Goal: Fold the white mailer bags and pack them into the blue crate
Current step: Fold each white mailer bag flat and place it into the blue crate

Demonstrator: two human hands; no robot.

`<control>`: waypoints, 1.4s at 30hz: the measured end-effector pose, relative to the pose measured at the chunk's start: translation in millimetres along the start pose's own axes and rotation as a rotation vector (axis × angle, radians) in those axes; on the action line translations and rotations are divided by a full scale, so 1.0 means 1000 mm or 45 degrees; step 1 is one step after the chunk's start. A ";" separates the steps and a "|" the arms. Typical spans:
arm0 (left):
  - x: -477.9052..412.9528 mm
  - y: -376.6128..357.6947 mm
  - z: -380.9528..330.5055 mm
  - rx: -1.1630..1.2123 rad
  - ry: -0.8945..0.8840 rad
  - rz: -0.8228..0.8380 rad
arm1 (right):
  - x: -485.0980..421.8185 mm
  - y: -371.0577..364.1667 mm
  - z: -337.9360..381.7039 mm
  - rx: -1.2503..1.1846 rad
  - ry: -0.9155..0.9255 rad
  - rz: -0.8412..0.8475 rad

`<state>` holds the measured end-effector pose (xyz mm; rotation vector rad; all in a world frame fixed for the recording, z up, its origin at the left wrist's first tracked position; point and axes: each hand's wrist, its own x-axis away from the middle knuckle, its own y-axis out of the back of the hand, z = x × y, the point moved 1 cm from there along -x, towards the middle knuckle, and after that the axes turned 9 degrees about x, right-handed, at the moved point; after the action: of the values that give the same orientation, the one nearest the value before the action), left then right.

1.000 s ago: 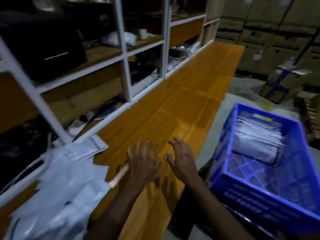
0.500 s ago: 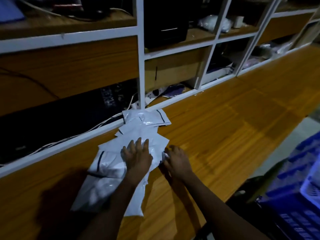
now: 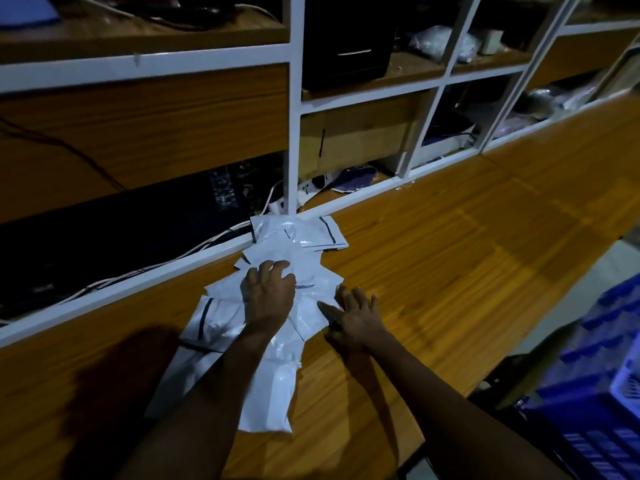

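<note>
**A:** Where can the white mailer bags (image 3: pixel 304 237) be found?

**B:** They are piled loosely on the wooden bench (image 3: pixel 467 254). The pile starts right at the foot of the white post (image 3: pixel 292 133) and is spread out toward the near side of it. Dark stripes can be seen on some bags.

**A:** How is the left hand (image 3: pixel 268 294) placed?

**B:** It is laid flat on top of the pile, on the near side of the post. Its fingers (image 3: pixel 277 266) are a bit bent and spread apart, and the tips are pressed on a bag. No bag is gripped.

**A:** And the right hand (image 3: pixel 356 315)?

**B:** It is placed near the post too, a little to its right, at the edge of the pile. Its fingers (image 3: pixel 349 294) are held apart. The thumb is laid on a bag, and the other fingers are over the wood.

**A:** Is the blue crate (image 3: pixel 602 393) seen?

**B:** Only part of it is shown, far to the right of the post and well apart from the pile. What is inside cannot be told.

**A:** What else is there?

**B:** White cables (image 3: pixel 138 275) are run to the left of the post, and a black box (image 3: pixel 346 39) is kept just to its right, high up.
</note>
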<state>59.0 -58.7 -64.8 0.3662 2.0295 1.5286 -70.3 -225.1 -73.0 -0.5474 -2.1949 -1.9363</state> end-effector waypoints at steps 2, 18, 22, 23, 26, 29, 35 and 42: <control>0.000 0.011 -0.013 0.011 -0.135 -0.174 | -0.002 -0.001 -0.007 -0.054 0.010 0.023; -0.010 0.017 -0.170 0.464 -0.531 -0.029 | 0.060 -0.009 -0.111 -0.412 -0.424 -0.903; -0.011 -0.003 -0.195 0.400 -0.587 0.224 | 0.083 -0.032 -0.145 -0.379 -0.629 -0.744; -0.012 -0.011 -0.197 0.324 -0.599 0.287 | 0.090 -0.036 -0.152 -0.386 -0.661 -0.704; -0.010 -0.031 -0.199 0.080 -0.577 0.450 | 0.102 -0.047 -0.167 -0.362 -0.715 -0.576; -0.014 -0.042 -0.208 0.044 -0.560 0.525 | 0.106 -0.052 -0.178 -0.362 -0.746 -0.452; -0.022 -0.073 -0.229 0.028 -0.598 0.661 | 0.090 -0.063 -0.183 -0.446 -0.571 -0.308; -0.040 -0.091 -0.238 0.255 -0.604 0.501 | 0.063 -0.047 -0.185 -0.318 -0.536 -0.450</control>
<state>-38.1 -295.3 -94.9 1.1487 1.7929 1.2860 -167.2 -401.0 -66.4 -0.6986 -2.4433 -2.4984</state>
